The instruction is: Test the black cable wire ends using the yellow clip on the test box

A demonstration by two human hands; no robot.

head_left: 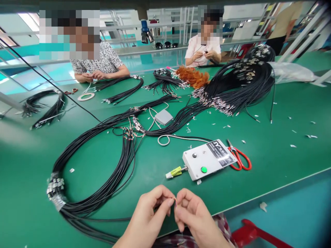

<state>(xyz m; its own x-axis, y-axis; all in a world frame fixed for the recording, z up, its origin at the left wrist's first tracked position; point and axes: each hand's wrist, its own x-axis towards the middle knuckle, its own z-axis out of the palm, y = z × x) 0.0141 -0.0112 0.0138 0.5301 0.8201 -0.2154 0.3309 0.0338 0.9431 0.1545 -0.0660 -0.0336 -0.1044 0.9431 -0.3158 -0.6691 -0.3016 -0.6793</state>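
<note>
At the table's front edge my left hand (pixel 155 210) and my right hand (pixel 192 212) are close together, fingertips pinched. Between them shows a short stretch of thin coloured wire (pixel 176 200), gripped from both sides. A black cable (pixel 111 219) runs toward my left hand from a long looped bundle of black cables (pixel 77 148); where it ends is hidden behind the hand. Just beyond my hands lies a grey box (pixel 207 160) with a green button and a knob. From its near-left end sticks out a yellow-green and white tip (pixel 174 172).
Red-handled scissors (pixel 240 158) lie beside the box. A small grey block (pixel 163 117) with a cord sits farther back. Large cable heaps (pixel 238 82) and an orange feathery duster (pixel 192 76) are at the back right. Two people work across the green table (pixel 271 155), strewn with scraps.
</note>
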